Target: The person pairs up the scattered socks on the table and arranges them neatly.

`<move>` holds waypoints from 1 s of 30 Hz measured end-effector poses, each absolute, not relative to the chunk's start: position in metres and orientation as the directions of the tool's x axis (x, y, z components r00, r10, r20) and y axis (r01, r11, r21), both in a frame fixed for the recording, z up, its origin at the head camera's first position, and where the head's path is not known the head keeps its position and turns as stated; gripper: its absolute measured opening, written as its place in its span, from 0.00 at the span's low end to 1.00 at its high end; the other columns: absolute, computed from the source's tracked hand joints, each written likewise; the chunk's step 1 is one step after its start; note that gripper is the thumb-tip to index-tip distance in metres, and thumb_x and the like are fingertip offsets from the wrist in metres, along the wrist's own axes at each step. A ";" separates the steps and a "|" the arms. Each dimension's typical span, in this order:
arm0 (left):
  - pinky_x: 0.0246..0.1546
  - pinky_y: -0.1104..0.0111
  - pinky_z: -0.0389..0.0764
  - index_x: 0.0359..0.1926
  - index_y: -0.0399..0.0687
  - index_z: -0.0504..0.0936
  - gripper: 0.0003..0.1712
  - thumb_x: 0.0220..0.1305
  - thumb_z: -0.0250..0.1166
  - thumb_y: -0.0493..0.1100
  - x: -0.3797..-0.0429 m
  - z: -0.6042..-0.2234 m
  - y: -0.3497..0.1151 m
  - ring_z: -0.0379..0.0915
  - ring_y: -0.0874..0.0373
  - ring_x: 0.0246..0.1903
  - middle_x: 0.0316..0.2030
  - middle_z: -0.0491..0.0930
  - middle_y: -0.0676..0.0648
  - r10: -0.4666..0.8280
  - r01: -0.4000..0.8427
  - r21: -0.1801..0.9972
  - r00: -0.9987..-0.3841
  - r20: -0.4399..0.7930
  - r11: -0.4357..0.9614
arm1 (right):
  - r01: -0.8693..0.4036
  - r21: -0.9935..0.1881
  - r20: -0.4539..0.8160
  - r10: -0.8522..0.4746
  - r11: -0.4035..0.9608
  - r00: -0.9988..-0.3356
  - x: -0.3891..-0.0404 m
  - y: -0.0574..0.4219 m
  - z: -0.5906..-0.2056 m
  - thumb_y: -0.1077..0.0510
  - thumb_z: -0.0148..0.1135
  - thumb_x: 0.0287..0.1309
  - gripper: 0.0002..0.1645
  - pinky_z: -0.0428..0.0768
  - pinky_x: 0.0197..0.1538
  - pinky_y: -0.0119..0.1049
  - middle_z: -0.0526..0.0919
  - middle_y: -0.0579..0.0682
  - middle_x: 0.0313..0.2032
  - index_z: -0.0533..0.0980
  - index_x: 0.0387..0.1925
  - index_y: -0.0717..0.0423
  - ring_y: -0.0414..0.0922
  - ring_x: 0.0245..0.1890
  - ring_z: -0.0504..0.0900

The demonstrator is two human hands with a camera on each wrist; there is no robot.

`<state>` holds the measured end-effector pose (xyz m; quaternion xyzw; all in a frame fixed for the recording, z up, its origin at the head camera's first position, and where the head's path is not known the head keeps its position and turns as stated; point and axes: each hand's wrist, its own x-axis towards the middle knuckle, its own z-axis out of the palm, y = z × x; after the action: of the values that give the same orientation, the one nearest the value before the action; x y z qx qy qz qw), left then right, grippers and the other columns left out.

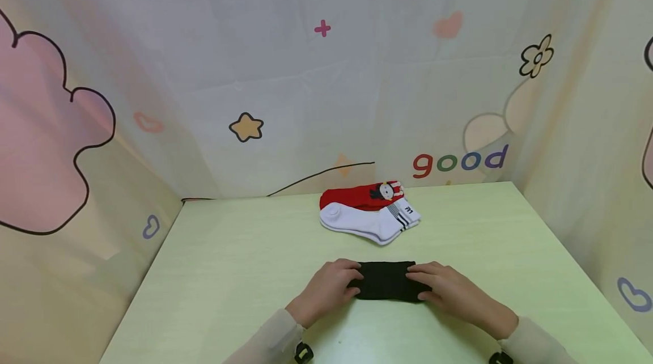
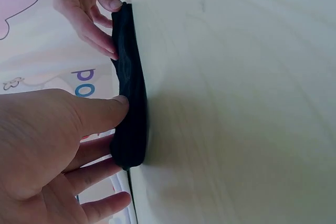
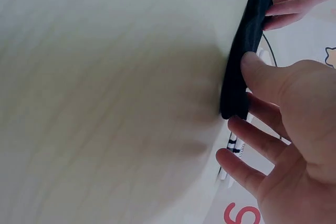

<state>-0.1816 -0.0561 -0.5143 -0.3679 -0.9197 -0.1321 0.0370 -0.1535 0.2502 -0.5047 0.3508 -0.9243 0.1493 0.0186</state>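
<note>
A flat, rectangular bundle of folded black fabric (image 1: 386,281), much like a rolled sock, lies on the pale table near the middle. At its left end my left hand (image 1: 330,287) touches it, thumb at the near edge and fingers over the far side. The right hand (image 1: 451,291) rests on the opposite end in a mirrored way. Close up in the left wrist view, the left thumb (image 2: 113,111) lies against the bundle while the outer fingers fan out past its end. In the right wrist view, the right thumb (image 3: 257,69) presses the side, with the other fingers loosely extended.
Behind the bundle a white ankle sock pair (image 1: 357,222) with black stripes lies beside red socks (image 1: 347,198) bearing a cartoon figure. A printed curtain (image 1: 285,69) hangs along the back and sides of the table (image 1: 245,250).
</note>
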 end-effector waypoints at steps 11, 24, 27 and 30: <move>0.56 0.61 0.80 0.50 0.49 0.89 0.13 0.66 0.73 0.44 -0.186 -0.516 -0.057 0.78 0.56 0.58 0.57 0.83 0.49 0.668 0.684 0.204 -0.729 0.149 0.701 | -0.641 -0.241 0.116 -0.635 0.728 -0.764 -0.158 0.246 -0.505 0.62 0.73 0.59 0.22 0.81 0.54 0.54 0.81 0.56 0.59 0.83 0.56 0.61 0.56 0.57 0.79; 0.58 0.60 0.79 0.51 0.49 0.88 0.14 0.67 0.72 0.45 -0.204 -0.517 -0.056 0.78 0.54 0.59 0.58 0.82 0.47 0.640 0.655 0.186 -0.755 0.139 0.732 | -0.601 -0.257 0.089 -0.601 0.757 -0.794 -0.181 0.240 -0.503 0.63 0.73 0.60 0.22 0.81 0.55 0.57 0.81 0.57 0.60 0.83 0.56 0.60 0.59 0.59 0.78; 0.58 0.60 0.79 0.51 0.48 0.88 0.14 0.67 0.72 0.45 -0.208 -0.518 -0.056 0.77 0.53 0.58 0.58 0.82 0.47 0.636 0.651 0.188 -0.759 0.138 0.735 | -0.611 -0.248 0.101 -0.607 0.752 -0.788 -0.185 0.240 -0.503 0.64 0.73 0.60 0.22 0.81 0.55 0.57 0.81 0.57 0.60 0.83 0.56 0.60 0.59 0.58 0.78; 0.57 0.60 0.80 0.51 0.48 0.88 0.14 0.66 0.72 0.44 -0.211 -0.519 -0.056 0.78 0.52 0.58 0.58 0.82 0.47 0.636 0.652 0.193 -0.758 0.148 0.733 | -0.610 -0.247 0.103 -0.606 0.753 -0.789 -0.188 0.240 -0.504 0.64 0.72 0.60 0.22 0.81 0.55 0.57 0.81 0.57 0.60 0.82 0.57 0.59 0.59 0.58 0.78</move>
<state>-0.2111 -0.0560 -0.5195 -0.3462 -0.9302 -0.1170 0.0358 -0.1879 0.2397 -0.5042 0.3246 -0.9362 0.1348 0.0082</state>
